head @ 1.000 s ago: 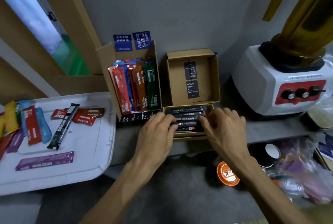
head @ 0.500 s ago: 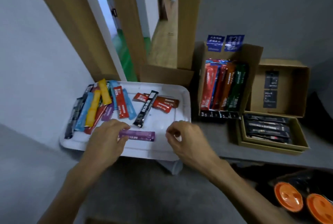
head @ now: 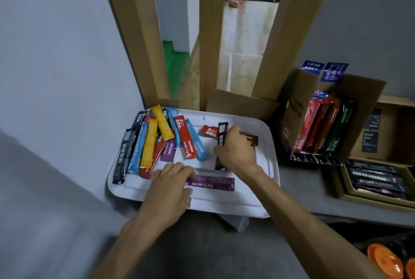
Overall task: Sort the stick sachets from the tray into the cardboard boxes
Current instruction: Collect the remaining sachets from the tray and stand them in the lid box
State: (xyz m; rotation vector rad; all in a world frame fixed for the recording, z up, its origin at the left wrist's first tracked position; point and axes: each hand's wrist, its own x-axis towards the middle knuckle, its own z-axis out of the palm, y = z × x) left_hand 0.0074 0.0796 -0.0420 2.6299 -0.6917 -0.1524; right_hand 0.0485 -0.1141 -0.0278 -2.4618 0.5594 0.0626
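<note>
Fingers (head: pixel 179 172) of left hand (head: pixel 168 186) curl round left end of purple sachet (head: pixel 213 183), lying flat on white tray (head: pixel 247 206). Just R of them, right hand (head: pixel 237 151) grips black sachet (head: pixel 222 130). Further R on bench (head: pixel 298 188): cardboard boxes (head: pixel 292 110).

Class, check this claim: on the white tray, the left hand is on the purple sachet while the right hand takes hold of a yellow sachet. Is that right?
No. The head view shows the right hand taking hold of the black sachet, not a yellow one.
</note>
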